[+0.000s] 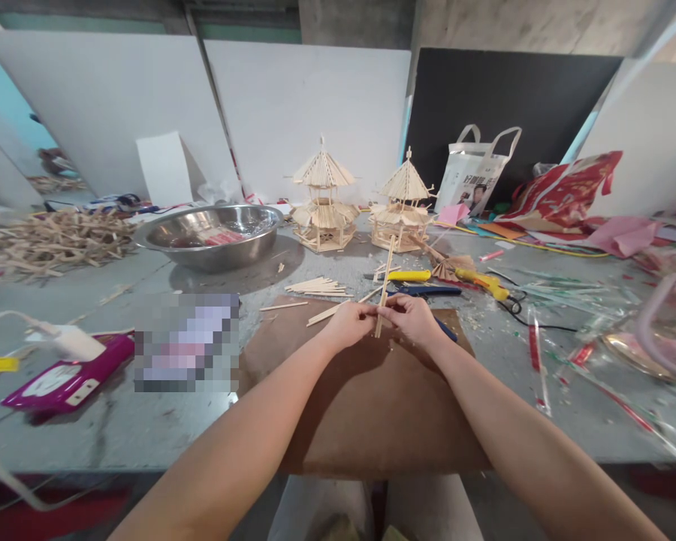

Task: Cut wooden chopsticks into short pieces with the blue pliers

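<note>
My left hand (349, 324) and my right hand (412, 315) meet above a brown board (372, 421). Their fingers pinch thin wooden sticks (387, 270), which point up and away from me; how many are held I cannot tell. Loose pale sticks (318, 286) lie just beyond my left hand. A yellow utility knife (408, 276) and dark blue-handled pliers (428, 290) rest past my right hand, with a yellow glue gun (481, 283) further right. Behind them stand two stick-built pagoda models, a left one (324, 214) and a right one (404, 214).
A steel basin (214, 244) sits at the back left, near a heap of wood pieces (61, 240). Closer in are a pixelated flat object (191, 342) and a purple power strip (73, 372). Glue stick scraps (535, 361) and a white bag (470, 176) are on the right.
</note>
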Demonstrator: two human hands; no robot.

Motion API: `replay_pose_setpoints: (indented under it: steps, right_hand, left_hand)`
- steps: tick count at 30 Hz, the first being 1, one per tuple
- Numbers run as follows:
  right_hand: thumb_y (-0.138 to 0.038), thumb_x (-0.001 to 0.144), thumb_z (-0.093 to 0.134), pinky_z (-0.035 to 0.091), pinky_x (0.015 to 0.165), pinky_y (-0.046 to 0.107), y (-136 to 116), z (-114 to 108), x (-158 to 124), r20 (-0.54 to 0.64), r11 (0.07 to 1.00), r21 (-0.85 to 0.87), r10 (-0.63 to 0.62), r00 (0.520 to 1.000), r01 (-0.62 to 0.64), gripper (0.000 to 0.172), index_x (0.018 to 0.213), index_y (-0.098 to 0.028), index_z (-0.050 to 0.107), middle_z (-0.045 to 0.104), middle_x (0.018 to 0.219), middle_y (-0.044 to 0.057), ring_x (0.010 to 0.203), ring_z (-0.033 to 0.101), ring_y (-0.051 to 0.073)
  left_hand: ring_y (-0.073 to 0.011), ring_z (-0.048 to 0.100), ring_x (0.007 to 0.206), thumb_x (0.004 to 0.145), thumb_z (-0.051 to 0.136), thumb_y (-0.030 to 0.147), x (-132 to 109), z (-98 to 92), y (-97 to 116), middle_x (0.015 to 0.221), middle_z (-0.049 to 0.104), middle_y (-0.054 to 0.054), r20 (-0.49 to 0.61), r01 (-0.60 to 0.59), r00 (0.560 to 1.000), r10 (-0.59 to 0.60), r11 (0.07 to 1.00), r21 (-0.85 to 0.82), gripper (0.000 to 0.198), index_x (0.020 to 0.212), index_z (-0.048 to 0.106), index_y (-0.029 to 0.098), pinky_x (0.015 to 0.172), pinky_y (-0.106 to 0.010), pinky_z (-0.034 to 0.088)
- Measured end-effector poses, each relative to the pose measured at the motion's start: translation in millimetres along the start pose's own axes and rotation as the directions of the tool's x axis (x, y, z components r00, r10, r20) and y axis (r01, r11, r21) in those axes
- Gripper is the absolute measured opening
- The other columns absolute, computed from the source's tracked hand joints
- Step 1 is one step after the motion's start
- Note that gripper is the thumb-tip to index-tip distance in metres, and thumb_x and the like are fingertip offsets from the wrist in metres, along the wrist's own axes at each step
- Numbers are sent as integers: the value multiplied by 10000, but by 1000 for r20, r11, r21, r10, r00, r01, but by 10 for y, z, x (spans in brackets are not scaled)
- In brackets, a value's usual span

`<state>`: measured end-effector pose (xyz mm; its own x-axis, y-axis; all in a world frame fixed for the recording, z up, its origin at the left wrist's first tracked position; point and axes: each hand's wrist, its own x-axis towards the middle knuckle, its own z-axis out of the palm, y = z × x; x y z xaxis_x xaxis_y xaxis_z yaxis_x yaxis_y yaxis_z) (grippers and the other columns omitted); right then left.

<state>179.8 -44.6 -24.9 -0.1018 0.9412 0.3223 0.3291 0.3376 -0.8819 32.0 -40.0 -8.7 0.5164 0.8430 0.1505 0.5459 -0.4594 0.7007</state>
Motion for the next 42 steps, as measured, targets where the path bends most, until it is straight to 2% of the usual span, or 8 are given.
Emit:
replay_pose_setpoints:
  steps: [3,9,25,32,35,38,40,42]
  right_hand:
    - [-337,632,562,377,543,228,7,-6,11,-10,998,-20,-52,999,52,202,642,-139,599,538,663,15,588,480,105]
    - [-300,638,557,372,547,228,-29,-14,-13,13,997,-13,-72,997,72,153,629,-152,592,514,600,-8,565,467,96]
    - [-326,639,552,412,557,244,-113,-21,-41,59,999,44,-6,998,4,177,648,-154,593,565,600,-5,541,511,108]
    - [-331,655,543,414,597,245,-78,-18,-29,29,998,-61,-28,999,30,212,685,-131,605,597,686,32,623,538,131]
    - [-375,689,501,413,615,246,-76,-78,-8,60,981,-188,-30,998,41,255,736,-147,604,612,722,39,649,545,135]
    - [-441,695,477,407,664,276,-72,-230,13,-29,879,-475,17,999,-29,327,857,-179,583,616,820,49,735,550,163]
    - [-471,679,482,392,715,327,-55,-356,17,-136,718,-680,75,988,-148,388,921,-177,559,598,911,83,847,533,215]
    - [-486,656,497,385,721,372,-24,-464,12,-169,542,-805,182,969,-242,438,944,-160,547,572,971,124,911,511,268]
  left_hand:
    - [-67,401,459,696,380,249,-9,22,-25,480,449,44,43,34,999,-29,995,-99,260,729,605,124,460,-168,317]
    - [-76,439,536,698,424,300,22,95,-82,559,521,37,-6,-35,999,34,997,-66,263,724,629,137,550,-179,353]
    - [-93,497,571,711,430,337,35,112,-112,585,572,17,17,-25,999,27,997,-79,271,680,607,134,569,-184,379]
    - [-92,491,555,705,430,281,35,123,-97,576,562,14,4,-46,999,47,997,-62,225,650,593,135,552,-189,368]
    - [-90,483,536,711,431,286,27,117,-63,555,555,14,-7,-46,999,46,998,-37,227,638,586,138,534,-188,357]
    - [-88,475,517,722,425,319,22,71,-32,543,556,16,-16,-6,1000,5,1000,-15,257,626,585,142,518,-189,349]
    - [-89,483,526,724,423,326,25,29,-34,548,564,15,-45,25,999,-26,1000,-15,268,615,584,142,530,-189,355]
    - [-89,491,537,718,431,327,34,-4,-58,554,569,15,-72,57,996,-60,998,-38,266,606,580,138,545,-189,364]
